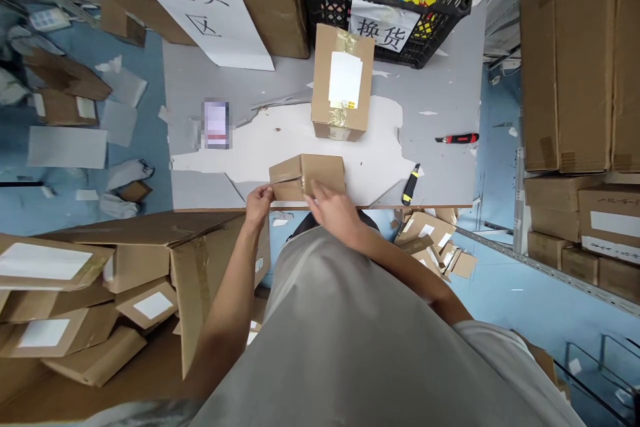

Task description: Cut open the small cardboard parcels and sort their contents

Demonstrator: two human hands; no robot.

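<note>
A small brown cardboard box (324,172) lies at the front edge of the table, with a gap along its left flap. My left hand (259,205) pinches the lower left corner of this box between thumb and fingers. Bent over the front of the same box, my right hand (334,212) has its fingertips at the seam near the middle. Its thumb is partly hidden. Farther back stands a taller taped cardboard box (345,80) with a white label. A yellow-and-black utility knife (411,185) and a red-and-black utility knife (457,139) lie to the right.
A phone (217,125) lies on the left of the table (440,93). At the back are a black crate (330,7) of books and a large carton (270,7) with a paper sign. An open carton (200,280) holding several boxes stands at lower left; stacked cartons (585,60) rise at right.
</note>
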